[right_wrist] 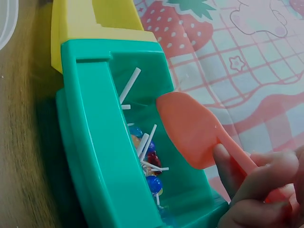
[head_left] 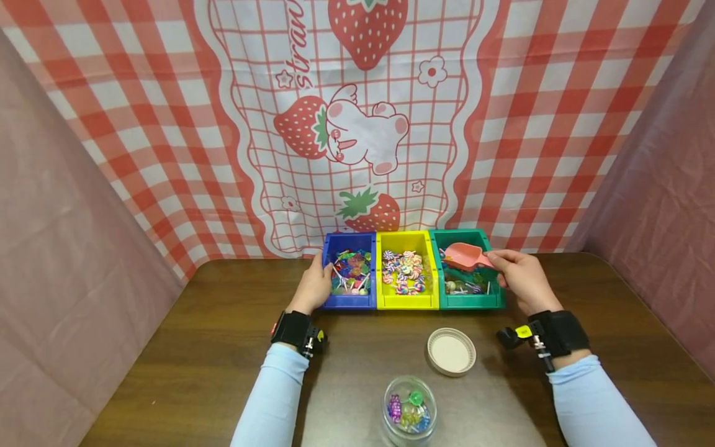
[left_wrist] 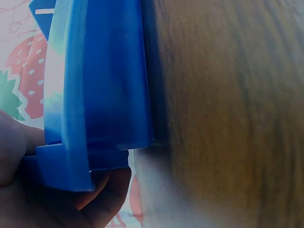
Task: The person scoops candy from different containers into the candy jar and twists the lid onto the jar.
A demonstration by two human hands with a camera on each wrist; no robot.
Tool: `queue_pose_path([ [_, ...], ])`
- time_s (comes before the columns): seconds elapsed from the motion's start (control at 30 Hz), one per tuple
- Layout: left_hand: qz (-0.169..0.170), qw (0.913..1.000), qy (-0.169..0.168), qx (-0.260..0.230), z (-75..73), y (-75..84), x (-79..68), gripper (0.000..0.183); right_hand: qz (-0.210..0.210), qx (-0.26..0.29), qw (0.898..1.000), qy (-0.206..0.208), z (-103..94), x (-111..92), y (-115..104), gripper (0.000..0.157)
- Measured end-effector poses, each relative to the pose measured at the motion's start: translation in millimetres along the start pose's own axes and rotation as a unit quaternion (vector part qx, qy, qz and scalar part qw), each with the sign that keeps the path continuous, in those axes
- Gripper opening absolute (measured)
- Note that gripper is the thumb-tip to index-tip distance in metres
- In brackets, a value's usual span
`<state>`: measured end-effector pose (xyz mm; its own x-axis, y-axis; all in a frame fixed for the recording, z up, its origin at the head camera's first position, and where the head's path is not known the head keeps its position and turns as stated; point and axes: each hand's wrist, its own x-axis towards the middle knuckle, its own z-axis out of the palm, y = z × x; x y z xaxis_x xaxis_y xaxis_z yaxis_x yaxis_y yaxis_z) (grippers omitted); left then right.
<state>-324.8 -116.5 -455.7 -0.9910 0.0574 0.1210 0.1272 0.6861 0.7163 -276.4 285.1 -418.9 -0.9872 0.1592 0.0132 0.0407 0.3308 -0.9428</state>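
A pink scoop (head_left: 465,255) is held by its handle in my right hand (head_left: 525,279), over the green bin (head_left: 472,302). In the right wrist view the bowl of the scoop (right_wrist: 187,128) is above small lollipops (right_wrist: 153,183) with white sticks. My left hand (head_left: 314,285) grips the left wall of the blue bin (head_left: 349,302), thumb on the rim; the left wrist view shows fingers curled under a blue edge (left_wrist: 78,166). Inside the blue bin are colourful candies (head_left: 352,270). Between these two stands a yellow bin (head_left: 408,302) with swirl lollipops (head_left: 403,267).
An uncovered glass jar (head_left: 410,413) holding several shiny candies stands near the front of the wooden table (head_left: 223,347). Behind it to the right lies a round lid (head_left: 451,352). A red-checked strawberry cloth (head_left: 368,136) hangs directly behind the bins.
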Motion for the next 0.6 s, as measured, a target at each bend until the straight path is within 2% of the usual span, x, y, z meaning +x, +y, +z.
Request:
queue_pose_path([
  [0.27,0.001,1.0000,0.002,-0.004,0.3,-0.3,0.1,0.053,-0.009,-0.015,1.000,-0.006,-1.8,-0.3,1.4,0.051],
  [0.6,0.000,0.9999,0.004,-0.013,0.4,-0.6,-0.3,0.051,-0.043,-0.077,0.994,-0.057,-1.2,-1.5,1.1,0.050],
])
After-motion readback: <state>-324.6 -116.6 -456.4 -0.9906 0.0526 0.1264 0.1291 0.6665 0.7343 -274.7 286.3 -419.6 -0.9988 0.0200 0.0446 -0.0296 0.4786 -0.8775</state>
